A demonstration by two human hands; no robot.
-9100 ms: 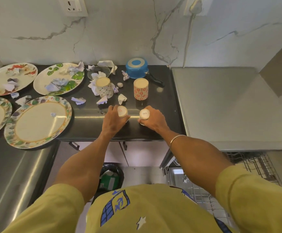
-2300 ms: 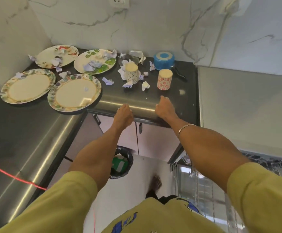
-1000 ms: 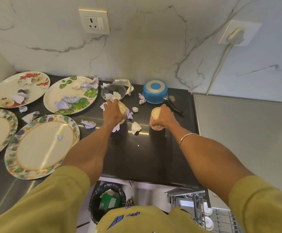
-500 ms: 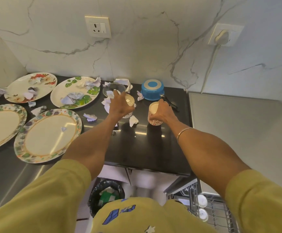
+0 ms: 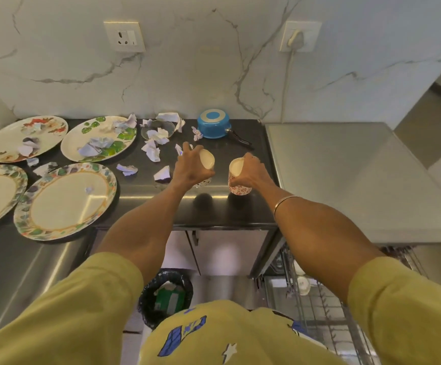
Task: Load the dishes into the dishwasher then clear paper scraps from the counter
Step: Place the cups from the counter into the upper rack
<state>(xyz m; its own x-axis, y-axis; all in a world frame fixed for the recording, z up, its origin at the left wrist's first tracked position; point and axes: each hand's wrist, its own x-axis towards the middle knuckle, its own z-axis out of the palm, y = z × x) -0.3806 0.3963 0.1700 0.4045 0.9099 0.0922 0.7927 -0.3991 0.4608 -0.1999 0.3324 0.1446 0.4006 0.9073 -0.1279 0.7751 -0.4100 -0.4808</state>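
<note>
My left hand (image 5: 189,168) grips a white patterned cup (image 5: 206,159), lifted and tilted above the black counter (image 5: 214,209). My right hand (image 5: 251,171) grips a red-flowered cup (image 5: 236,177), also raised just off the counter. Several patterned plates lie to the left, among them a leaf-rimmed plate (image 5: 66,200) and a green-leaf plate (image 5: 99,138) carrying paper scraps (image 5: 93,147). More crumpled scraps (image 5: 152,152) litter the counter. A glass bowl (image 5: 159,129) holds paper. The dishwasher rack (image 5: 319,299) is pulled out at lower right, with small cups in it.
A blue saucepan (image 5: 212,123) sits upside down by the wall. A steel worktop (image 5: 345,175) lies to the right over the dishwasher. A black bin (image 5: 165,296) stands on the floor below. A plug and cable (image 5: 294,39) hang on the marble wall.
Both hands have closed on the two cups and lifted them off the counter, drawing them toward the front edge. The left cup is now tilted.
</note>
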